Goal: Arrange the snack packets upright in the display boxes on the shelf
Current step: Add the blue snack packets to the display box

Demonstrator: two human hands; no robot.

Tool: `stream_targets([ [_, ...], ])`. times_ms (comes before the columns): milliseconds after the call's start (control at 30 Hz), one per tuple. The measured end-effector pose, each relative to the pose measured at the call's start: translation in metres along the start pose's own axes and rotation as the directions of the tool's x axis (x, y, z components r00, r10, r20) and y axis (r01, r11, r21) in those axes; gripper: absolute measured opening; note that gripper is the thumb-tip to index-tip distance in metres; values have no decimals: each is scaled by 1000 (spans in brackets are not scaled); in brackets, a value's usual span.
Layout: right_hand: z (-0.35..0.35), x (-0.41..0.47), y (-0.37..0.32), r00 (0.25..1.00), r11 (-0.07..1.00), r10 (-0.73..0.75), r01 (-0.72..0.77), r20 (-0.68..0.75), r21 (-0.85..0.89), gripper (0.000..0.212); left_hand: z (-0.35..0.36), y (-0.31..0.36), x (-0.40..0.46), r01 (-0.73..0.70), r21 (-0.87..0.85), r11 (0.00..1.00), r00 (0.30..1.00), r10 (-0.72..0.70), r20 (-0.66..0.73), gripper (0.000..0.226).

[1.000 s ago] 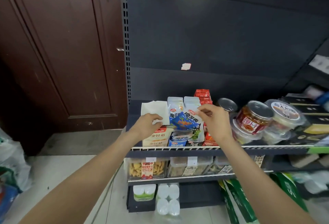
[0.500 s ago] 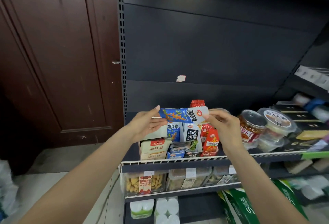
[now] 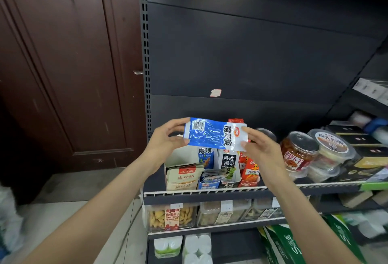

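The packet (image 3: 212,135) you hold is glossy blue with white streaks, a white end panel bearing black characters and a small red logo, and a black-and-white barcode. Below it, the display boxes (image 3: 212,171) carry beige packets (image 3: 184,176) with red labels, blue-and-white packets (image 3: 206,156), a black-and-white packet with green (image 3: 228,162), and red-orange packets (image 3: 249,169). The shelf (image 3: 252,191) and its back panel (image 3: 252,53) are matt black, the rail is white wire, the door (image 3: 69,64) is dark red-brown, and the jar (image 3: 299,151) shows red-orange contents under a red label.
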State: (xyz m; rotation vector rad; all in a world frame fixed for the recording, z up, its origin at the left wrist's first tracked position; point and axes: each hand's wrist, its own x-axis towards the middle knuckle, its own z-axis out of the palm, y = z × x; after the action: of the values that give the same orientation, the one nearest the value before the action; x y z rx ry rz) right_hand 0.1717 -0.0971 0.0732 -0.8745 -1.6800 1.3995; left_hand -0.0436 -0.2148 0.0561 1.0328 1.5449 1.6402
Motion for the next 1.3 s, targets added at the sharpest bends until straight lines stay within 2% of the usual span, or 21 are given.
stream_targets([
  [133,5,-3,4,1000,1000,-23,23,0,5,49,2,-1,-7,-113,112,987,994,112,16,57],
  [433,10,-3,9,1000,998,2,-2,2,58,51,-1,-4,-6,-81,111,991,997,79,26,57],
  [600,8,5,7,1000,995,9,-10,11,102,38,-5,-13,1,92,-25,995,996,-92,-6,40],
  [700,3,15,9,999,998,-49,49,20,-25,43,-2,-12,8,211,-163,964,978,-209,27,33],
  [833,-2,33,10,978,947,-208,192,-35,-256,17,6,-13,20,389,-240,890,919,-394,30,24],
  [900,-3,43,11,970,927,-244,230,-10,-296,12,11,-15,26,458,-284,842,881,-472,23,21],
  [967,-5,53,11,963,893,-266,260,36,-368,11,17,-17,30,470,-289,834,870,-494,-12,18],
  [1033,-7,61,12,947,847,-319,306,45,-435,13,24,-22,34,432,-192,881,883,-456,-106,14],
  [1100,-12,69,11,926,809,-374,351,49,-472,15,27,-31,39,367,85,926,908,-337,-250,19],
  [1133,-14,72,10,918,786,-391,369,63,-496,16,27,-35,40,331,293,897,922,-241,-304,26],
  [1200,-18,78,12,908,736,-402,395,115,-550,16,27,-42,42,225,605,764,958,-59,-281,46],
  [1233,-18,81,14,907,713,-396,402,143,-574,16,26,-44,43,163,698,697,976,-9,-219,57],
  [1300,-17,88,19,907,669,-371,408,197,-621,14,23,-50,47,78,826,559,997,-23,-78,78],
])
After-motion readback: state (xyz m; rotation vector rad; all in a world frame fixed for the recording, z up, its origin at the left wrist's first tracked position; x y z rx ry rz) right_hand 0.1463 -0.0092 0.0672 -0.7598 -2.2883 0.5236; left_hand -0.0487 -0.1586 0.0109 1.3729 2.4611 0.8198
